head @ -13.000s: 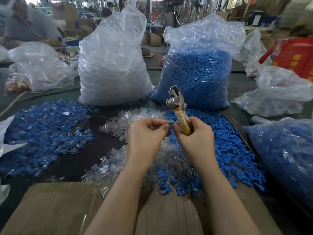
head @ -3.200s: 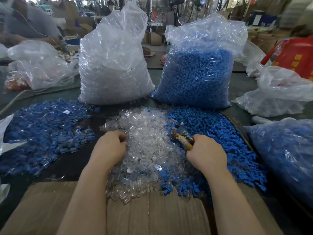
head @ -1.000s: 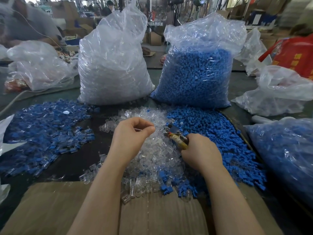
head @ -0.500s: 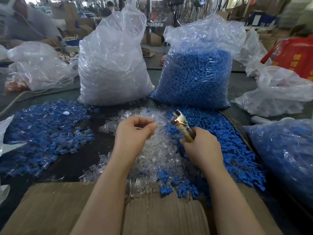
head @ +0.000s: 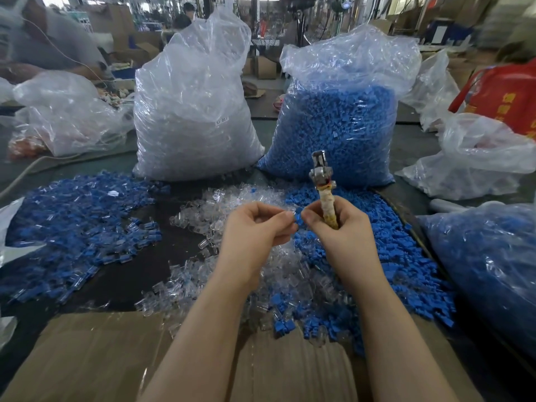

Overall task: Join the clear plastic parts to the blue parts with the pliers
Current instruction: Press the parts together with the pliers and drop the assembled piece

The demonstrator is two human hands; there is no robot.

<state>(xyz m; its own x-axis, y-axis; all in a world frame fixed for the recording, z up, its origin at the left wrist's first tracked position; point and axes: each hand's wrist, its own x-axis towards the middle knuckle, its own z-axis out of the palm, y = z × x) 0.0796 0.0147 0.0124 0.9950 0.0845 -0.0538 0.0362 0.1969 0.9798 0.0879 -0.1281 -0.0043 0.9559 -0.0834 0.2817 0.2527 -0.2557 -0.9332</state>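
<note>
**Currently: pliers upright in right hand, blue part pinched between both hands**

Pliers (head: 322,181): long axis near vertical, metal head up and pointing away toward the bags, tape-wrapped handles down in the palm. Head end looks closed or nearly so; can't tell the gap for sure.

Right hand (head: 339,227): grip is curled round the pliers handles, with thumb and forefinger tips reaching left onto a small blue part (head: 298,216).

Left hand (head: 255,227): grip narrow, fingers curled, fingertips pinching the same blue part from the left side. Whether a clear piece is also in that pinch, can't tell; it's too small and partly covered by the fingers.

Both hands are raised over the counter (head: 179,248), fingertips almost touching, above the seam between the two loose piles.

Loose stock on the counter:
- clear plastic parts (head: 290,274) heaped under and ahead of the hands
- blue parts (head: 406,271) heaped to the right, touching and mixing into the clear heap along its edge
- pile of joined blue-and-clear pieces (head: 72,221) to the left, apart from the clear heap with dark counter between

Behind the piles stand two upright bags side by side: bag of clear parts (head: 191,117) on the left, bag of blue parts (head: 339,123) on the right. Flattened cardboard (head: 101,358) covers the near edge under the forearms.
</note>
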